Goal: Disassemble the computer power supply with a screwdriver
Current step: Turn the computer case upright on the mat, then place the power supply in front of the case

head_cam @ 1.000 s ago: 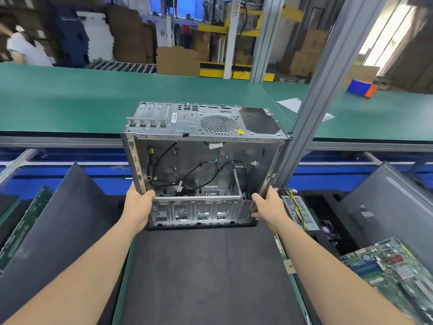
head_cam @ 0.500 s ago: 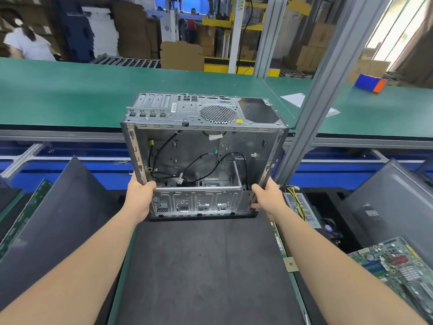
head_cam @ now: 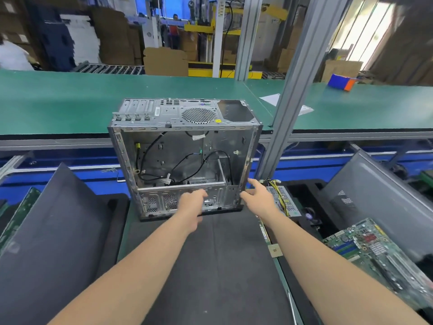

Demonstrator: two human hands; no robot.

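While the emptied computer case (head_cam: 185, 158) is standing upright on the dark worktop (head_cam: 210, 266), both hands are no longer holding it. A moment ago the left hand (head_cam: 192, 205) was clamped on the case's left edge and the right hand (head_cam: 256, 198) on its right edge; now both grips are open and empty. The left hand is hovering with loose fingers in front of the lower drive cage, and the right hand is spreading its fingers just beside the lower right corner of the case; I cannot tell if it is touching the metal.

The power supply (head_cam: 282, 202) itself is lying just past the right hand, at its far right side, with its yellow and black wires (head_cam: 274, 186) sticking up. The square opening at the top right of the case, where it would sit, is empty. So I judge that the unit is already out of the case, and that letting the case go means the case is now parked and the hands are free for the unit.

A circuit board (head_cam: 379, 254) is lying further right of the right arm. No screwdriver is visible anywhere.
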